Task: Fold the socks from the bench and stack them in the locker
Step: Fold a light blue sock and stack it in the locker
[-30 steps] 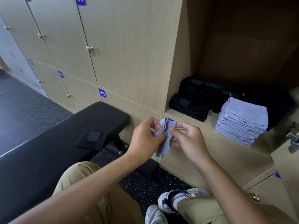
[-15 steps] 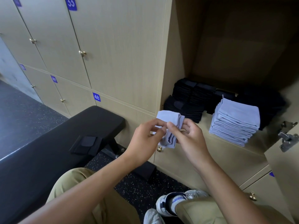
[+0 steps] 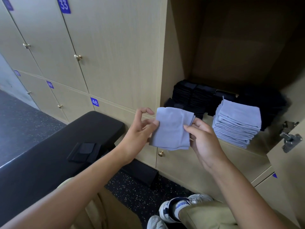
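Folded grey sock (image 3: 171,128) up in mid-air — right hand (image 3: 203,139) pinching its right edge, left hand (image 3: 140,131) loose-fingered, touching its left edge. Just beyond the right hand — the grey stack (image 3: 237,123) inside the open locker (image 3: 231,55).

Left fingers (image 3: 149,124) partly behind sock (image 3: 171,128), black stacks (image 3: 194,95) merging in shadow, door (image 3: 290,162) cut off at right edge

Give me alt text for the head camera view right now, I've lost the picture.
Both hands hold a folded pale blue sock in front of the open locker: the right hand pinches its right edge, the left hand touches its left edge with loose fingers. Inside the locker, a pale blue sock stack stands before black sock stacks. More black socks lie on the bench.
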{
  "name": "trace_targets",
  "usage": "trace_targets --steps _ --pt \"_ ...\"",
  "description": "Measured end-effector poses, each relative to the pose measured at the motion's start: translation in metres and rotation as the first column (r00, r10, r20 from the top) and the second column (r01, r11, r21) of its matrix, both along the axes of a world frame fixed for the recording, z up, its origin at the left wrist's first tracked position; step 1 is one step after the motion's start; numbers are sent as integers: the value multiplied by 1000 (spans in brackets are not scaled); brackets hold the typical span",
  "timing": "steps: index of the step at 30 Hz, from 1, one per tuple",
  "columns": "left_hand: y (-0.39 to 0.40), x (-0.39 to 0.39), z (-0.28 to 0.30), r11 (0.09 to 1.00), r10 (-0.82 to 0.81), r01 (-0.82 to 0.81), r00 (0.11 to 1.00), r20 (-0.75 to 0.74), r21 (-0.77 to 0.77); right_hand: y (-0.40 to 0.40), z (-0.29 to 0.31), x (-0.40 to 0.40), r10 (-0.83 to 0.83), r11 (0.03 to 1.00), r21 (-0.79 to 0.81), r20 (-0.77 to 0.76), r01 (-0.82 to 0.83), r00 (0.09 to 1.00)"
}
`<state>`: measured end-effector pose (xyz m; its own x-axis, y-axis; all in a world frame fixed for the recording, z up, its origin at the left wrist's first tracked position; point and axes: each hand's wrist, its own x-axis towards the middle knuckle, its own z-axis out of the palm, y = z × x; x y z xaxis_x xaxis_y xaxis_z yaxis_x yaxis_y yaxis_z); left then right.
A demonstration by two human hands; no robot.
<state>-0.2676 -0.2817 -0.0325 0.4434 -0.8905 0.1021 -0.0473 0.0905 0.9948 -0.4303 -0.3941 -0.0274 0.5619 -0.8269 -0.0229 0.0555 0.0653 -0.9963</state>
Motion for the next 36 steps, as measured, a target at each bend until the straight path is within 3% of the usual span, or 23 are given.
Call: trace_targets --steps 8,13,18,23,29,36 --pt "-4 2 6 974 -218 224 969 -118 44 -12 5 -11 37 996 76 -8 -37 999" --pt "-15 3 11 979 -193 196 980 -49 57 -20 4 -15 -4 998 66 -44 7 999" --pt "-28 2 14 994 -91 81 983 160 67 -26 1 -16 -125 992 19 -64 127 990" --pt "-41 -3 13 999 -21 6 944 330 46 -24 6 -19 -152 978 -158 -85 137 985" --pt "-63 -7 19 1000 16 -18 961 275 3 -33 12 -30 -129 967 -233 -115 100 985" --pt "-104 -13 29 997 -77 71 956 285 31 -58 16 -44 -281 916 -321 -86 240 956"
